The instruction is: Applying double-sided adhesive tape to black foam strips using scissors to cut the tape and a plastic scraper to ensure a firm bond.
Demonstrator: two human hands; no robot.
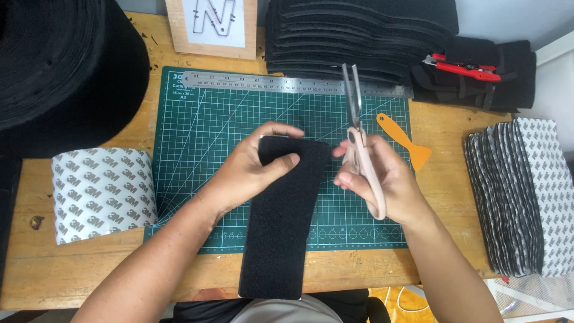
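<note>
- Holding a black felt strip (pixel 280 227) at its far end, our left hand (pixel 254 170) had the thumb pressed on top and the fingers curled over the far edge, clamped on the fabric; the strip's near end hung over the near edge of the green cutting mat (pixel 209 128) and of the wooden table (pixel 78 269).
- Just right of the strip, over the mat, our right hand (pixel 382 179) was closed around the pale handles of a pair of scissors (pixel 359 131), the blades together and pointing away from us; the fingertips sat close beside the strip's right edge, and we could not tell whether they touched it.
- Left of the mat lay a roll of white printed backing tape (pixel 103 194) on its side.
- Right of the mat stood a leaning stack of white printed sheets (pixel 526 197).
- On the mat's far right part lay an orange plastic scraper (pixel 406 139).
- Along the mat's far edge lay a steel ruler (pixel 269 82).
- Beyond the mat sat a pile of black felt pieces (pixel 359 36), with a red utility knife (pixel 463 67) on more black fabric to its right.
- Far left of the mat loomed a large black felt roll (pixel 60 66), and a wooden block with a white card (pixel 212 24) stood beyond the ruler.
</note>
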